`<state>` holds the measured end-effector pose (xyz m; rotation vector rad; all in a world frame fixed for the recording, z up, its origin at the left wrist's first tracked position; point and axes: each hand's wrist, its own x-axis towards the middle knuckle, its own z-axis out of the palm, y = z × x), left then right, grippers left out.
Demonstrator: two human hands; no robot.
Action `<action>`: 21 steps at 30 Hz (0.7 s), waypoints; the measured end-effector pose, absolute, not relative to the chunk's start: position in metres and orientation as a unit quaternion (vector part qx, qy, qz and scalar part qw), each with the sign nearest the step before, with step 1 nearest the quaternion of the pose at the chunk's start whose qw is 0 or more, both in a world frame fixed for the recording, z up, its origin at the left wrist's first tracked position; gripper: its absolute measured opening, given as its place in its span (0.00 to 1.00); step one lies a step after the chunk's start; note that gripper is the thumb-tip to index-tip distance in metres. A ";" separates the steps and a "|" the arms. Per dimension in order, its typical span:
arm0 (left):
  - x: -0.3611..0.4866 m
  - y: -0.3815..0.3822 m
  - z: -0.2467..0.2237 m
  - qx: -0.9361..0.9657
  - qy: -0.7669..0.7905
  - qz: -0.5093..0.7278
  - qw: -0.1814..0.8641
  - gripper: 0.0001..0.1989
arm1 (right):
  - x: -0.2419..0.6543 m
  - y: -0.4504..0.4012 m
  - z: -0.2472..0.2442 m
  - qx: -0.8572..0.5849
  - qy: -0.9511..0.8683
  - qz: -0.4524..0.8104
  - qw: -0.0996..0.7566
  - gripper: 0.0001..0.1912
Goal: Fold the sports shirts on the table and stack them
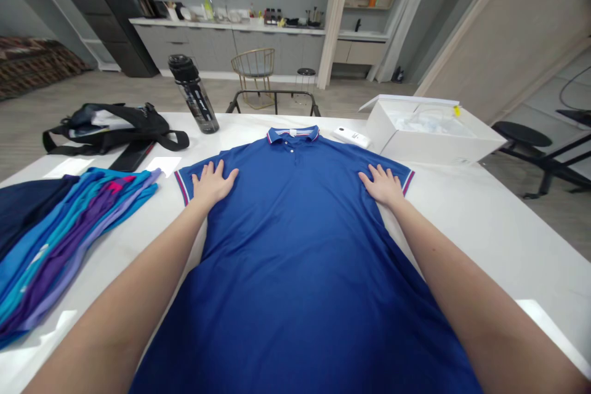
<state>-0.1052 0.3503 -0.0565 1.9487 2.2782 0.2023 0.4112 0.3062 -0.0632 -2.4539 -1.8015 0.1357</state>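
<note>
A blue polo shirt (295,234) lies spread out face up on the white table (498,215), its striped collar at the far end and both short sleeves stretched sideways. My left hand (213,183) rests flat on the left sleeve near the shoulder, fingers spread. On the right sleeve, close to its striped cuff, my right hand (382,184) lies flat with its fingers apart. Neither hand grips the cloth. Soft creases run across the body of the shirt, and its hem is out of view.
Folded colourful clothes (74,228) lie at the left. Behind them are a black bag (111,126), a dark phone (133,155) and a bottle (194,95). Beyond the right sleeve sit a small white device (351,136) and an open white box (429,135). A chair stands past the far edge.
</note>
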 end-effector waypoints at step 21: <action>-0.117 0.352 -0.041 0.736 0.671 0.091 -0.018 0.35 | 0.408 0.308 -0.040 -0.737 -0.662 0.047 0.128 0.34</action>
